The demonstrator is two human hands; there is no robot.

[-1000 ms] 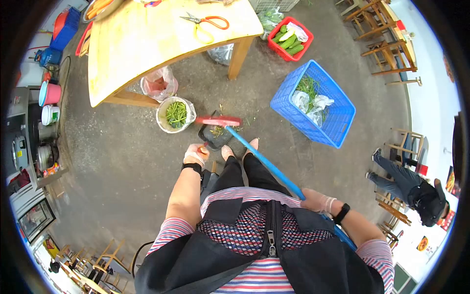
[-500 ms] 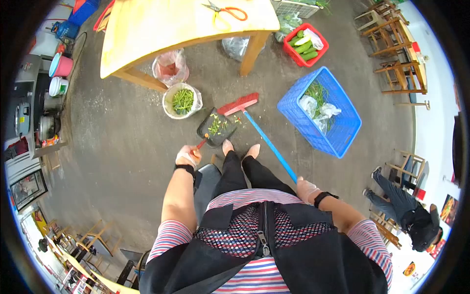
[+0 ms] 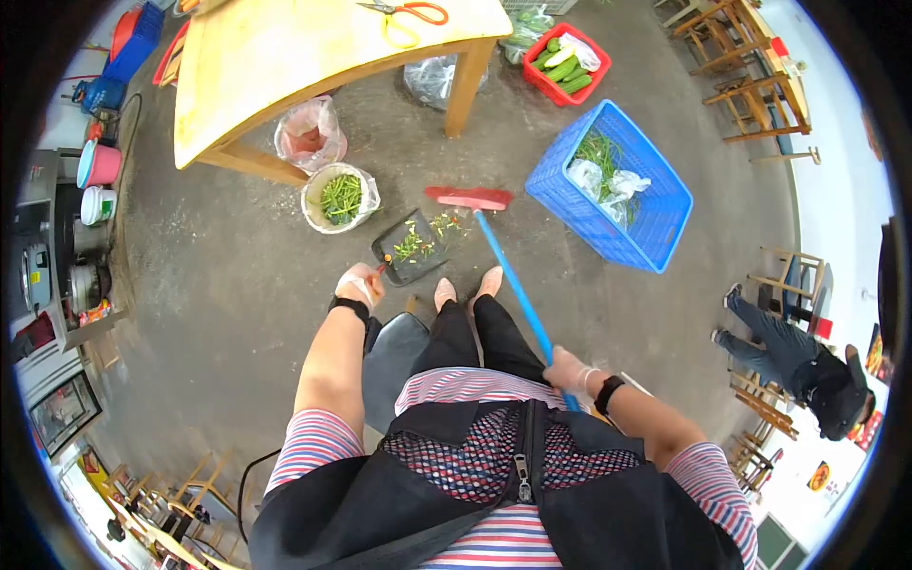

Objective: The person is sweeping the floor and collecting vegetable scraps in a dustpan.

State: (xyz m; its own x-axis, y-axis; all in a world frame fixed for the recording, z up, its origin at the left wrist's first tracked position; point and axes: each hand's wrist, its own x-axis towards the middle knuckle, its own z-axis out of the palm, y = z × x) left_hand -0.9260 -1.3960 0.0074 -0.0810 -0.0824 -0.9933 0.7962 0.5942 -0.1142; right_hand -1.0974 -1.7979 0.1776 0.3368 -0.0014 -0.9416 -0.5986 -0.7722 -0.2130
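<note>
My left hand [image 3: 361, 286], in a clear glove, is closed round the short handle of a black dustpan [image 3: 418, 269] lying on the floor. Green and pale scraps [image 3: 412, 245] are in the pan, and more scraps [image 3: 446, 225] lie at its right edge. The blue broom handle [image 3: 513, 281] is gripped in my right hand [image 3: 574, 371], also gloved. The red broom head [image 3: 470, 198] touches the floor beyond the scraps. Just left of the pan stands a lined bucket of green beans [image 3: 340, 198].
A wooden table [image 3: 323, 57] with scissors [image 3: 404, 12] stands ahead. To the right are a blue crate [image 3: 646, 223] and a red basket of cucumbers [image 3: 568, 65]. A black stool [image 3: 394, 366] is by my left leg. Another person [image 3: 798, 366] is at far right.
The broom head has shifted away from the pan and turned, and scraps now show between them. My right hand has come closer to my body. The whole view has shifted slightly.
</note>
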